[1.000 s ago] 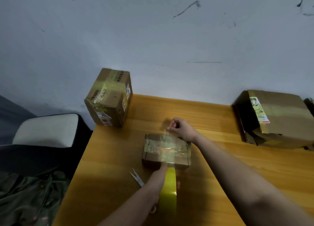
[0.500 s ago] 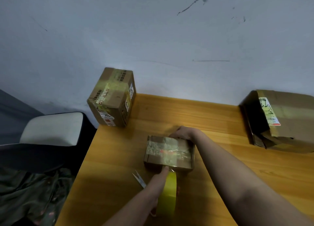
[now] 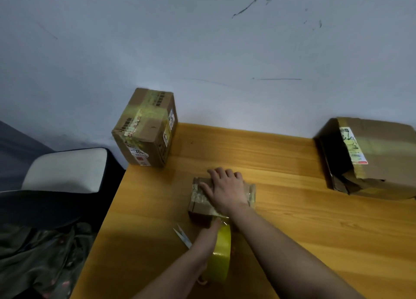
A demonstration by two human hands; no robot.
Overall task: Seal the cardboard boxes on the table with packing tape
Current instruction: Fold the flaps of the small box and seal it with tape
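Small cardboard box (image 3: 203,203) at table (image 3: 292,208) centre, under right hand (image 3: 227,189) | right hand: flat, fingers spread, pressing box top, gripping nothing | left hand (image 3: 208,238): at box's 6 o'clock edge, wrapped round yellow tape roll (image 3: 221,253), forefinger touching box | scissors (image 3: 182,235) at roll's 9 o'clock | other boxes: 11 o'clock (image 3: 146,127), 3 o'clock (image 3: 371,157)

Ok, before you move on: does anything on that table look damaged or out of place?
Yes. The large box at the table's far right looks battered: its near side gapes open, with crumpled, torn flaps at the bottom. Also, the tall box at the far left corner appears to overhang the table edge.
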